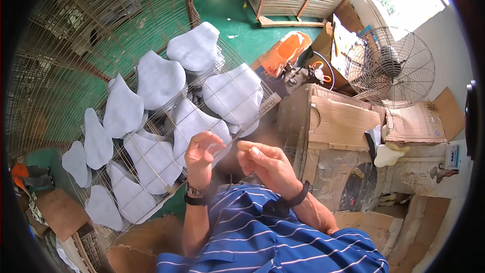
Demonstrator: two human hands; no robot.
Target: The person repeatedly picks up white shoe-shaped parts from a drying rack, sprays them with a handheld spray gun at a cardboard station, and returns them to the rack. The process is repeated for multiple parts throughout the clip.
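In front of my chest my left hand (200, 156) is raised with its fingers curled and a gap between fingers and thumb. No held thing shows clearly in it. My right hand (265, 161) is beside it, a little to the right, its thumb and fingers pressed together; whatever they hold, if anything, is too small to make out. Just beyond my left hand is a pale grey, rounded flat piece (194, 129), one of several such pieces on a wire rack (270, 102). Another grey piece (232, 93) is farther back. Neither hand clearly grips a piece.
Tall wire racks (65, 35) stand at the left, and another rack (298, 0) is at the back. Cardboard boxes (343, 124) are stacked at my right, with a wire-caged fan (391, 65) above them. An orange container (287, 53) lies behind. The floor (217, 0) is green.
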